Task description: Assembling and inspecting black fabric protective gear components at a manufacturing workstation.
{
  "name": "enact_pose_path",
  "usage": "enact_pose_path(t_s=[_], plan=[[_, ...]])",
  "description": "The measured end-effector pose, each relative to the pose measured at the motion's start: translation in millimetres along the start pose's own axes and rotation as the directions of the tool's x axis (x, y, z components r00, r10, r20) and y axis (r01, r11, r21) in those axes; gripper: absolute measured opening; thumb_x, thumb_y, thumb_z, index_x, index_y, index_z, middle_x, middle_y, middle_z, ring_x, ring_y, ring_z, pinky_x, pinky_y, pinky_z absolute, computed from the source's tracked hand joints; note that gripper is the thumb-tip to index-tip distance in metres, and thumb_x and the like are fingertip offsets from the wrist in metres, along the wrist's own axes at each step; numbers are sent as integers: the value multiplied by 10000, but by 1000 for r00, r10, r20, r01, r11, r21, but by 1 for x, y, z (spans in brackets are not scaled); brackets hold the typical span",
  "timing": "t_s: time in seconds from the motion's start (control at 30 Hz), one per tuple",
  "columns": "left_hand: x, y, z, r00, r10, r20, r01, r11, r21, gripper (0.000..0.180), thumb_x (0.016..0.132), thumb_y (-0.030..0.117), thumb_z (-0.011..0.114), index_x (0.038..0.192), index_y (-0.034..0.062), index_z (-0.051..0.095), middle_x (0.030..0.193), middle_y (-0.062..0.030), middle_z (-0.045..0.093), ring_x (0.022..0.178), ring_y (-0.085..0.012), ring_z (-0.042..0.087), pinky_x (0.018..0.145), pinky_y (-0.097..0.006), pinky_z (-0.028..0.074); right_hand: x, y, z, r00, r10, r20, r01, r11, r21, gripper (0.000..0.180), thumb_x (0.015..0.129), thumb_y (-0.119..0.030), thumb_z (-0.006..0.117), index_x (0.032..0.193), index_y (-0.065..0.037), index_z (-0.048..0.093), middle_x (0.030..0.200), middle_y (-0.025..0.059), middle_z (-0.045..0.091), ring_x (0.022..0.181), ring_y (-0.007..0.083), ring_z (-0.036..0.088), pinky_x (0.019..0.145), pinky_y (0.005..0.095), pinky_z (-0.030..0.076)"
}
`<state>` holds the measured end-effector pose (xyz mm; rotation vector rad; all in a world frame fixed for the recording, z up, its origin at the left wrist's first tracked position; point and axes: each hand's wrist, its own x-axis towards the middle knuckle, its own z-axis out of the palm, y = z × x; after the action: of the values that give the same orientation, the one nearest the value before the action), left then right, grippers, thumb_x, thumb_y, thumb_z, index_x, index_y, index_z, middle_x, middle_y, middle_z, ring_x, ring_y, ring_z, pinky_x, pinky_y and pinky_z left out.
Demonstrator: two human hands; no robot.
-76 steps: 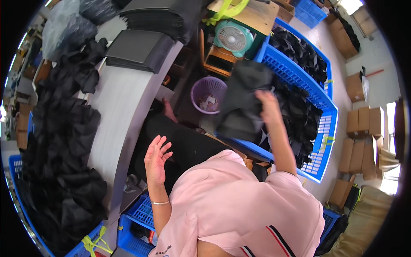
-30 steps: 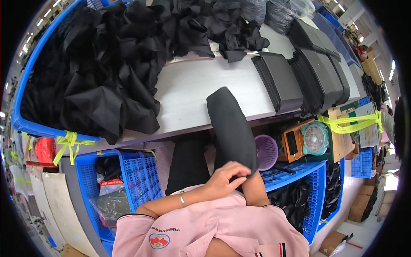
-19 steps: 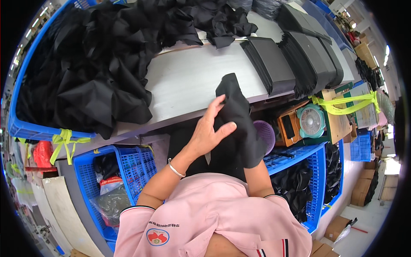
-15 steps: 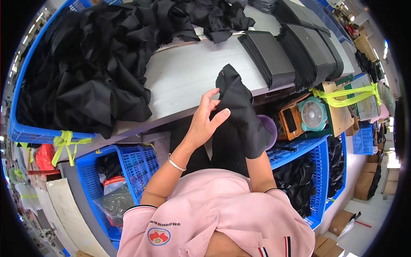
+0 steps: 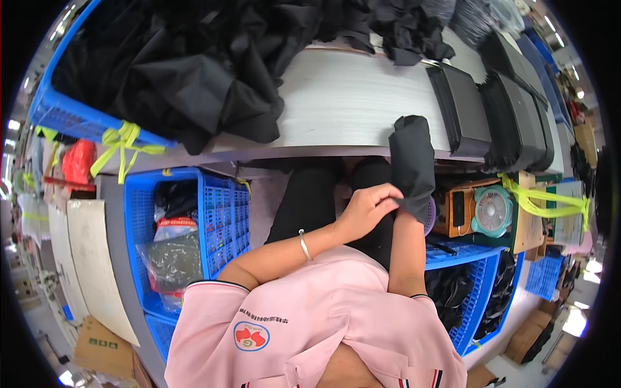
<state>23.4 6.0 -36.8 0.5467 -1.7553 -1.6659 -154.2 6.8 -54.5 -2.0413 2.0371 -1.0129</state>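
The left hand (image 5: 369, 205) pinches a black fabric piece (image 5: 412, 161) draped over the grey tabletop's (image 5: 349, 107) near edge (right hand hidden beneath it).

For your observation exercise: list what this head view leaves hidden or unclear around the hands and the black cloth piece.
- Right hand: hidden behind the black fabric piece; its grip cannot be judged.
- Left hand: fingertips buried in a fold.
- Small teal desk fan: partly hidden by yellow strap.
- Blue plastic crate: contents too dark.

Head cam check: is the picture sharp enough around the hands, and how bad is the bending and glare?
Head view: left hand and black fabric piece look sharp; the grey table edge bows strongly with fisheye; dark corners ring the picture; bright light spots flare at the right rim only.
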Motion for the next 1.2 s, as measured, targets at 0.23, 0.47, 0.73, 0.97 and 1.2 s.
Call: enact_pose_path(t_s=[0.23, 0.47, 0.73, 0.97, 1.2], plan=[[80, -24, -32, 863, -75, -499, -90, 950, -298, 125, 957, 67, 562, 1039, -6, 622, 808, -35, 618, 763, -83, 555, 712, -257, 469, 8, -41, 88, 584, 799, 146, -139, -79, 987, 265, 971, -125, 565, 1198, 3, 616, 1147, 97, 663, 1087, 225, 609, 935, 357, 491], [123, -77, -120, 714, 4, -700, -54, 997, -48, 225, 951, 210, 658, 963, -13, 691, 772, -49, 692, 701, -81, 577, 654, -284, 487, -26, -138, 11, 987, 99, 124, -155, 777, 610, 288, 1044, -189, 494, 837, 12, 487, 825, 111, 463, 722, 179, 481, 674, 346, 411], [76, -8, -106, 846, -96, -525, -21, 977, -213, 155, 928, 135, 699, 896, -16, 689, 763, 30, 652, 705, -32, 555, 635, -204, 449, -96, -100, 8, 832, 554, -25, -355, 566, 744, 323, 980, -188, 642, 1226, -14, 524, 1328, 85, 499, 1029, 130, 533, 918, 277, 430], [22, 35, -13, 983, 106, -152, -102, 994, 35, 171, 847, 169, 736, 855, 1, 706, 709, -46, 673, 657, -86, 586, 626, -274, 484, -60, -88, -15, 808, 530, -257, -376, 800, 467, 370, 931, 16, 584, 1300, 10, 551, 1238, 137, 601, 1114, 218, 593, 965, 313, 455], [-1, 45, -36, 977, -56, -206, 31, 992, -122, 288, 960, 258, 681, 835, -1, 704, 675, 52, 587, 661, -19, 479, 586, -200, 384, -114, -76, -33, 787, 562, 255, -349, 63, 935, 238, 1007, -152, 595, 1198, -21, 646, 1006, 10, 685, 847, 102, 616, 793, 251, 491]])
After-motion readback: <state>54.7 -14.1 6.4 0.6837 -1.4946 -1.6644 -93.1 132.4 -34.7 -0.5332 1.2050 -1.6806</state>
